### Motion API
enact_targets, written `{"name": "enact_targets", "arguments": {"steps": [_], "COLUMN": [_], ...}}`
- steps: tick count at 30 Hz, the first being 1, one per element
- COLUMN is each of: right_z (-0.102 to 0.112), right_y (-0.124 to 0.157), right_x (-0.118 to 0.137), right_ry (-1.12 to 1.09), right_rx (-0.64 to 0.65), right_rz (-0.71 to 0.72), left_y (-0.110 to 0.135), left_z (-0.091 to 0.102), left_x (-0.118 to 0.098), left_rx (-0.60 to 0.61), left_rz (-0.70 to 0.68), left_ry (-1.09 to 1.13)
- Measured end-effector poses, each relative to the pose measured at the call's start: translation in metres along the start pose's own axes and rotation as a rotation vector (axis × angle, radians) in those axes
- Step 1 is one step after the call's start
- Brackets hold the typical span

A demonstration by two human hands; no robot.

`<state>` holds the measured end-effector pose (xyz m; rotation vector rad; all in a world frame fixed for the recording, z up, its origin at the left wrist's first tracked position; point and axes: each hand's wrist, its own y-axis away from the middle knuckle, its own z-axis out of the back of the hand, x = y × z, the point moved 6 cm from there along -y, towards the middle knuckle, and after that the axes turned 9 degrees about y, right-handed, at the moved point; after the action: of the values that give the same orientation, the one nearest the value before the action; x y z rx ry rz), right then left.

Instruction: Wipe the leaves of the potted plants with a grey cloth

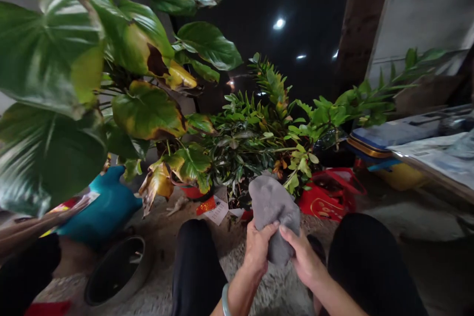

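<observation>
Between my knees, a folded grey cloth (274, 202) with a soft, fuzzy surface is held up off the floor. My left hand (258, 246) grips its lower left side, thumb laid across the front. On the opposite edge, my right hand (300, 253) pinches it with the thumb on top and the fingers behind. Both thumbs come close together near the middle. The fingers behind the cloth are mostly hidden. Just beyond it grow leafy green plants (240, 133).
Large leaves (55, 54) hang at the left. A teal watering can or jug (105, 202) stands near a dark round basin (114, 271). A red bag (329, 195) lies right of the plants. A table covered in paper (440, 150) edges the right side.
</observation>
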<state>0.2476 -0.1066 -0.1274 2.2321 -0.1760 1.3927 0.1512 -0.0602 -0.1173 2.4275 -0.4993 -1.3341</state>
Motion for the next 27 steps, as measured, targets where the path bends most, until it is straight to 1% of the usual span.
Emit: {"name": "enact_targets", "arguments": {"steps": [2, 4, 8, 10, 13, 15, 16, 17, 18, 19, 20, 21, 22, 23, 24, 25, 26, 27], "right_z": [0.011, 0.02, 0.024, 0.022, 0.018, 0.016, 0.014, 0.011, 0.008, 0.004, 0.001, -0.003, -0.006, -0.01, -0.016, -0.021, -0.025, -0.027], "right_y": [-0.005, -0.011, -0.019, -0.022, -0.026, -0.027, -0.027, -0.028, -0.028, -0.03, -0.033, -0.038, -0.044, -0.052, -0.061, -0.07, -0.079, -0.085], "right_x": [-0.01, -0.019, -0.02, -0.021, -0.027, -0.023, -0.015, -0.001, 0.018, 0.042, 0.071, 0.1, 0.129, 0.153, 0.17, 0.176, 0.171, 0.154], "right_ry": [0.017, 0.029, 0.0, -0.017, -0.008, -0.018, -0.029, -0.042, -0.054, -0.06, -0.082, -0.11, -0.153, -0.179, -0.18, -0.181, -0.168, -0.147], "right_rx": [-0.024, -0.017, 0.009, 0.02, 0.057, 0.069, 0.066, 0.053, 0.032, 0.007, -0.047, -0.086, -0.149, -0.185, -0.177, -0.176, -0.163, -0.144], "right_rz": [-0.028, -0.044, 0.016, 0.013, -0.07, -0.099, -0.096, -0.077, -0.041, 0.014, 0.099, 0.179, 0.281, 0.368, 0.433, 0.442, 0.386, 0.28], "left_y": [-0.003, -0.006, -0.011, -0.013, -0.015, -0.014, -0.013, -0.011, -0.009, -0.006, -0.004, -0.004, -0.007, -0.011, -0.018, -0.026, -0.034, -0.043], "left_z": [0.002, 0.004, 0.011, 0.014, 0.016, 0.011, 0.005, -0.002, -0.012, -0.022, -0.03, -0.036, -0.038, -0.035, -0.029, -0.019, -0.005, 0.01], "left_x": [0.006, 0.01, 0.018, 0.021, 0.023, 0.021, 0.016, 0.007, -0.004, -0.018, -0.031, -0.044, -0.054, -0.063, -0.069, -0.073, -0.075, -0.076], "left_rx": [-0.002, -0.004, -0.011, 0.018, 0.074, 0.138, 0.189, 0.255, 0.33, 0.406, 0.461, 0.479, 0.45, 0.379, 0.282, 0.174, 0.065, -0.032], "left_rz": [0.046, 0.097, 0.175, 0.165, 0.106, 0.089, 0.066, 0.024, -0.036, -0.104, -0.174, -0.238, -0.291, -0.334, -0.37, -0.399, -0.419, -0.42], "left_ry": [-0.026, -0.035, -0.028, -0.004, 0.014, 0.004, 0.004, 0.012, 0.023, 0.031, 0.033, 0.025, 0.006, -0.017, -0.038, -0.051, -0.051, -0.039]}}
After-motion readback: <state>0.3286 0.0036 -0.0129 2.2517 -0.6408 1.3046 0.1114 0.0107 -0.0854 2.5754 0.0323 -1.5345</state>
